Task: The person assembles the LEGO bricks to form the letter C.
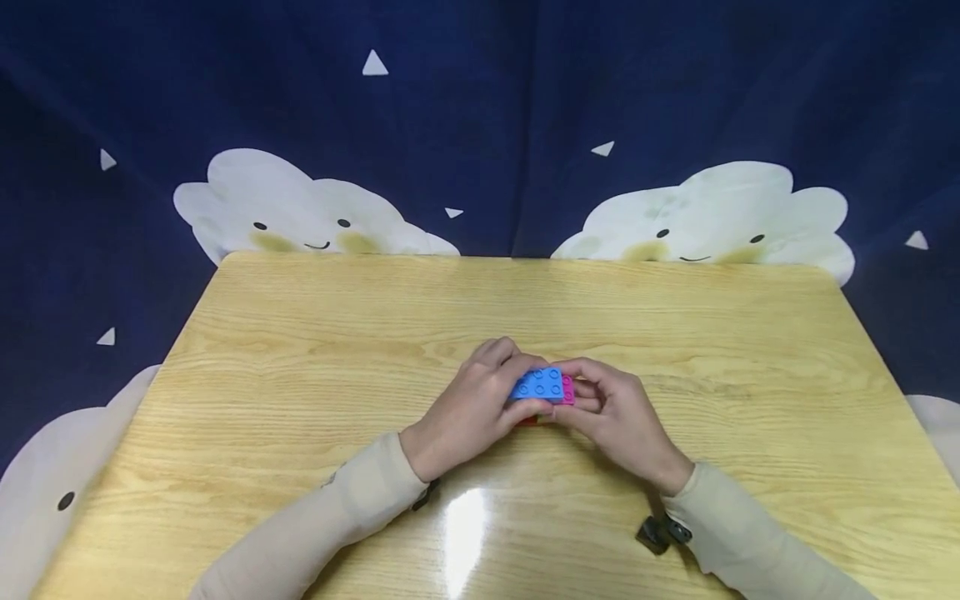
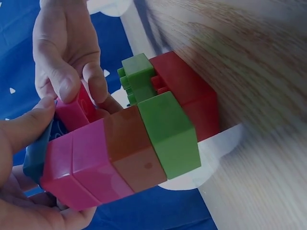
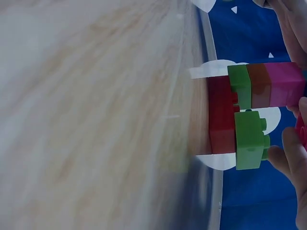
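Note:
A toy brick structure stands on the table: a red brick (image 2: pixel 192 91) at the bottom, a short green brick (image 3: pixel 249 139) on one end, and a column on the other. The column has a green brick (image 2: pixel 169 129), a brown brick (image 2: pixel 132 143), pink bricks (image 2: pixel 91 155) and a blue brick (image 1: pixel 543 384) on top. My left hand (image 1: pixel 472 404) grips the blue brick and the column's top. Under the blue brick's overhanging end, my right hand (image 1: pixel 622 408) pinches another pink brick (image 1: pixel 567 390). Its contact with the blue brick is partly hidden.
The wooden table (image 1: pixel 315 358) extends around both hands. A dark blue curtain (image 1: pixel 480 108) with white clouds hangs behind its far edge. A small black device (image 1: pixel 653 535) is at the right wrist.

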Demonstrator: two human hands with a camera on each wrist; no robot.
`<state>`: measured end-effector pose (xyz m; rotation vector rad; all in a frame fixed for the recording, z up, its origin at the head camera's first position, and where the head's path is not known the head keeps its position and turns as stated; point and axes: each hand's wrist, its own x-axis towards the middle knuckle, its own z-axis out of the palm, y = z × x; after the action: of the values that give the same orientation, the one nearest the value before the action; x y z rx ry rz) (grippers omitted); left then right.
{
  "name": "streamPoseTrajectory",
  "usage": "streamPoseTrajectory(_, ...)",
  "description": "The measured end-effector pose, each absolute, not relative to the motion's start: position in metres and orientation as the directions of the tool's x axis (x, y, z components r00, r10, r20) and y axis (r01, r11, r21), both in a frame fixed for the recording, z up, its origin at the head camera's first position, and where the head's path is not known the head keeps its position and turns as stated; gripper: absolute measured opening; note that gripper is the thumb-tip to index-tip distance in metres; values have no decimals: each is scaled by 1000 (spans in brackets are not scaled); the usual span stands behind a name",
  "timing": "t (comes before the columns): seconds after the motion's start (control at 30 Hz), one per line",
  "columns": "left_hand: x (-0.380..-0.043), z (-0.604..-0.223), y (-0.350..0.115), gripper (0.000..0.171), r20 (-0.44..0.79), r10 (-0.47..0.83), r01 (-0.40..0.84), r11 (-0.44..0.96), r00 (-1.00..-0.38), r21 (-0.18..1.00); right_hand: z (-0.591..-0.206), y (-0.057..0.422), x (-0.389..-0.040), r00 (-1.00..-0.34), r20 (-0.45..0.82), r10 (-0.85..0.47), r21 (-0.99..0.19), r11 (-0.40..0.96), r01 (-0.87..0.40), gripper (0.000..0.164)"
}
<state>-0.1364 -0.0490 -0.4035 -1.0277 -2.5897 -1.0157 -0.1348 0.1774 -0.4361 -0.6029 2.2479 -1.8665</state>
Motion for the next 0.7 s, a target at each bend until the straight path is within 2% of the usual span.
streamPoseTrajectory(0.43,-137,-404,-48,41,394,539,663,524,-744,535,-435,180,-136,-900,133,-414,-972,122,-199,42)
streamPoseTrajectory(0.7,-134,-403,-49,40,377,535,646,519,-756,559,-435,178,-136,-890,146,-431,-957,167,-237,43)
